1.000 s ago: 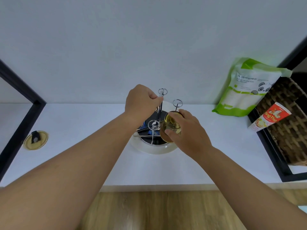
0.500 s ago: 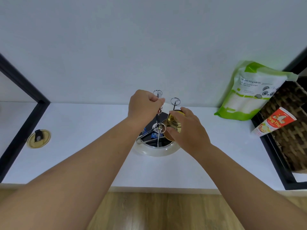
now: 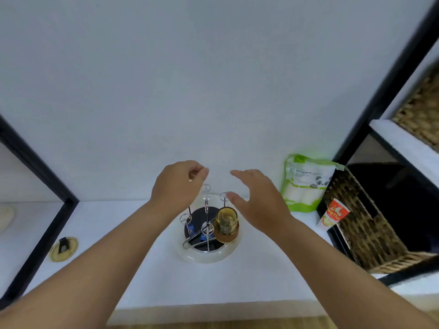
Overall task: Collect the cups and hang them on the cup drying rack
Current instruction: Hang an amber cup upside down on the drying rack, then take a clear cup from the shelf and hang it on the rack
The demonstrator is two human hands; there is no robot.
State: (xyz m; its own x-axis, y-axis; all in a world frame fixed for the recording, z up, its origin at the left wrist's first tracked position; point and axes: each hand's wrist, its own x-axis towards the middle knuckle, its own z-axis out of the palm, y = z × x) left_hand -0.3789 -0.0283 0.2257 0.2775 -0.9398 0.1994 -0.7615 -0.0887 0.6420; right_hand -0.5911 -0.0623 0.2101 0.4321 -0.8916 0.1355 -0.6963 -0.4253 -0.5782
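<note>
A metal cup drying rack (image 3: 206, 224) with ring-tipped prongs stands in a round white tray (image 3: 187, 256) on the white counter. An amber glass cup (image 3: 225, 223) hangs upside down on a prong at the rack's right side. My right hand (image 3: 259, 200) hovers above and right of the cup, fingers spread, holding nothing. My left hand (image 3: 178, 186) floats over the rack's top ring with fingers loosely curled and apart, touching nothing.
A green and white pouch (image 3: 306, 184) leans on the wall at right. A red and white tube (image 3: 333, 214) rests against a wicker basket (image 3: 363, 226). A yellow lid (image 3: 63, 248) lies on the counter at left, past a black frame (image 3: 40, 238).
My right hand has let go of the amber cup, which now hangs on the rack. My left hand has released the rack's post. Both hands have lifted upward.
</note>
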